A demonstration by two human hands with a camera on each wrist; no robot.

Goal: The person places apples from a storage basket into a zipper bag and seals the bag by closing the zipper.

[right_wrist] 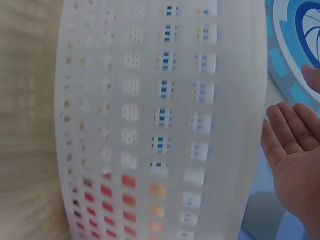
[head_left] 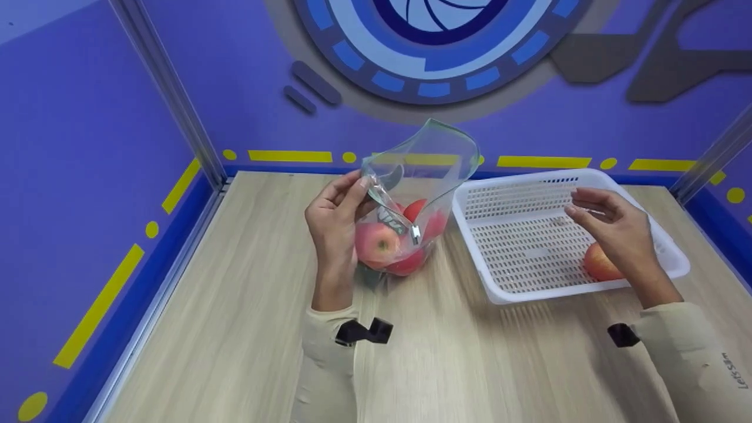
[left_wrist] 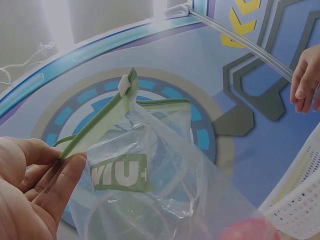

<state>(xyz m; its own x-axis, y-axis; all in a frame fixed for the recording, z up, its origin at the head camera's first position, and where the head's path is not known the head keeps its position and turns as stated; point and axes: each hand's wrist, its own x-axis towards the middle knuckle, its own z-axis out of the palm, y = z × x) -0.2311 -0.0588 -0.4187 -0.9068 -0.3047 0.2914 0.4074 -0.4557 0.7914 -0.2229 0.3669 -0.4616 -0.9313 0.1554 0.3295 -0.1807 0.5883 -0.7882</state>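
Note:
My left hand pinches the rim of a clear zip bag between thumb and fingers. Several red apples lie in the bottom of the bag, whose mouth gapes open toward the top. In the left wrist view the bag shows a green zip edge, a white slider and a green printed label. Over the right part of a white plastic basket hovers my right hand, fingers loosely bent and holding nothing. One apple sits in the basket below that hand, partly covered by it.
The wooden tabletop carries the bag on the left and the basket on the right. Blue printed panels enclose the table at the back and sides. Through the basket's slotted wall, red patches show in the right wrist view.

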